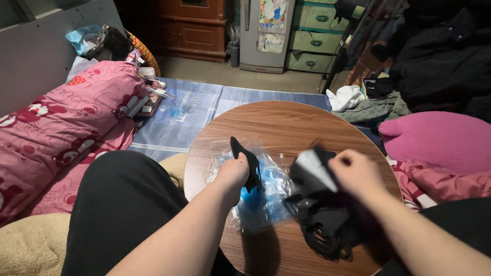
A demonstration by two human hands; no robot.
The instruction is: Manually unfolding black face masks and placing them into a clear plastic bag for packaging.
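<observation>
Left hand: fingers closing around a black mask, at frame centre, over a clear plastic bag with blue contents. Right hand: pinching a blurred black mask with pale lining, centre right, above a pile of black masks. All are resting on a round wooden table. Pink bedding is lying at upper left.
</observation>
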